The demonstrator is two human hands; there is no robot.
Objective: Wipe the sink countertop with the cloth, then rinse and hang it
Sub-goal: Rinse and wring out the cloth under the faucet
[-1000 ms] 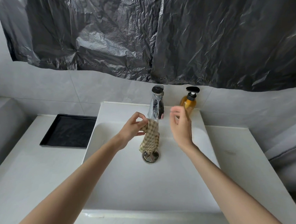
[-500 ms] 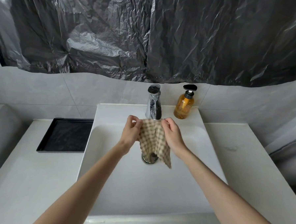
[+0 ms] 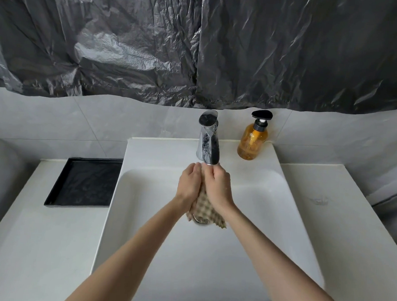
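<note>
Head view: both hands are pressed together around the checked cloth [image 3: 204,207] just under the chrome faucet [image 3: 208,142], over the white sink [image 3: 258,222]. Left hand [image 3: 189,184] and right hand [image 3: 217,186] close on its upper part, knuckles touching; the lower end hangs over the drain. An amber soap bottle [image 3: 252,141] stands behind; a black tray [image 3: 85,181] lies left.

A: Both bare forearms reach straight forward, left hand [image 3: 189,184] and right hand [image 3: 217,187] pressed side by side.

B: Yep, fingers curled shut, knuckles up, thumbs touching.
</note>
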